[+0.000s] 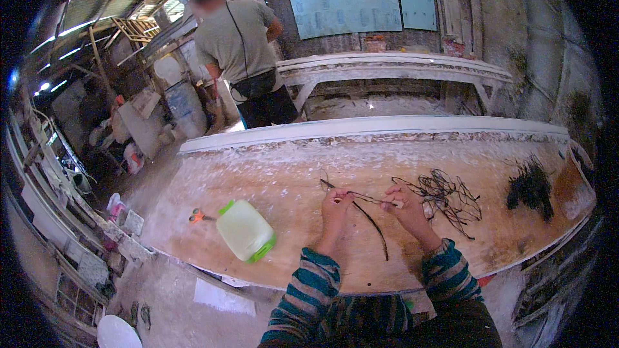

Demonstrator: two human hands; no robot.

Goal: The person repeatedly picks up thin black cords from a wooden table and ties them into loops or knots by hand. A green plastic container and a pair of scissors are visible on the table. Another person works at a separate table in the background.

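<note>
A thin dark strand (361,198) is pinched at each end between the left hand (335,209) and the right hand (407,209), both clenched on it, above the middle of a long plaster-smeared workbench (271,167) near its front edge. One dark strip (377,232) lies apart below the hands, apparently already separated. A tangled heap of strands (445,196) just right of the hands and a darker clump (530,188) toward the right end appear still unsorted, so most of the work seems left. A pale plastic jug (245,230) and orange scissors (200,216) rest toward the left end.
</note>
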